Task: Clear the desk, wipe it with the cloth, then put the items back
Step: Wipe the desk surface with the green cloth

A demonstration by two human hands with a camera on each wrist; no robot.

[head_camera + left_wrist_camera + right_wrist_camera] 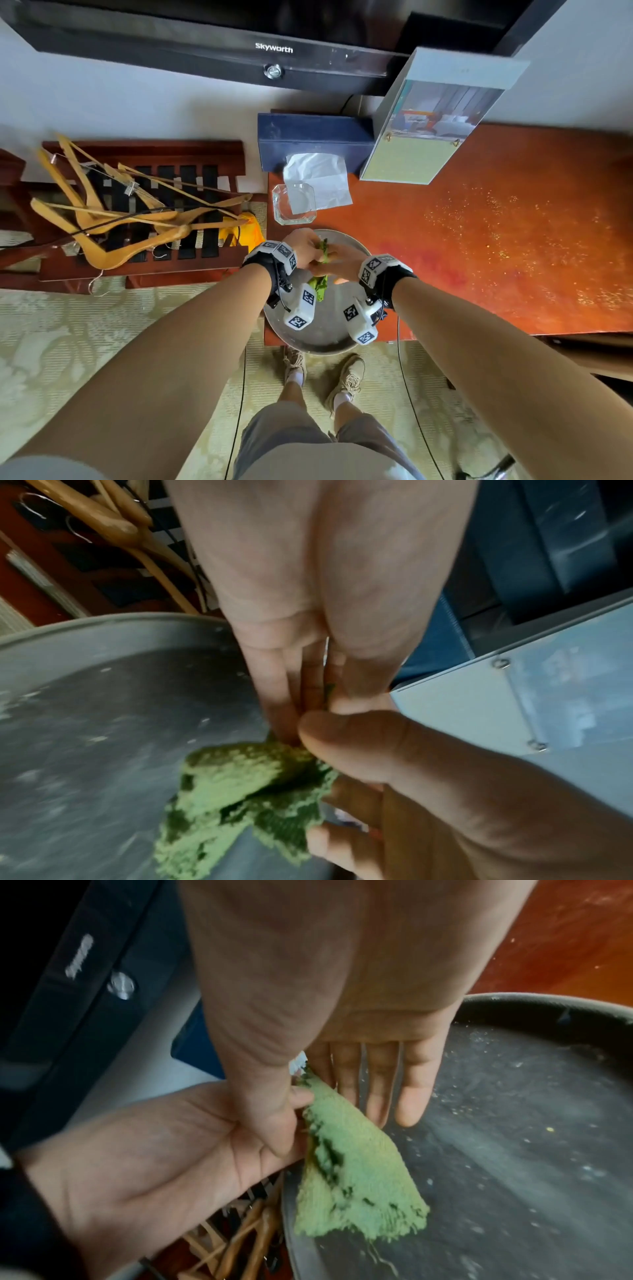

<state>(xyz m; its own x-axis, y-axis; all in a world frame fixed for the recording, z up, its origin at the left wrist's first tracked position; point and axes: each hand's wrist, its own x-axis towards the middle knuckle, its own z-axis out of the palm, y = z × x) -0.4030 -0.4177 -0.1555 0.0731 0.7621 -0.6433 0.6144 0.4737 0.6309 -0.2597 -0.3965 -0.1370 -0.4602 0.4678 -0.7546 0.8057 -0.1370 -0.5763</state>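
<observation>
Both hands meet over round metal tray [329,337] at desk's [513,240] near left corner. Green cloth [318,282] hangs between them, above tray. Left hand [303,247] pinches cloth top with thumb and fingers. Right hand [337,262] pinches it too, other fingers straight. Glass dish [294,204], tissue box [313,137], picture stand [428,133] sit behind.

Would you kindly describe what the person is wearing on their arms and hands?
Both forearms are bare, no sleeves. Each wrist carries a black strap with white blocks printed with black square markers: left hand, right hand. A white marker-covered camera pod hangs under each wrist, with thin black cables.
</observation>
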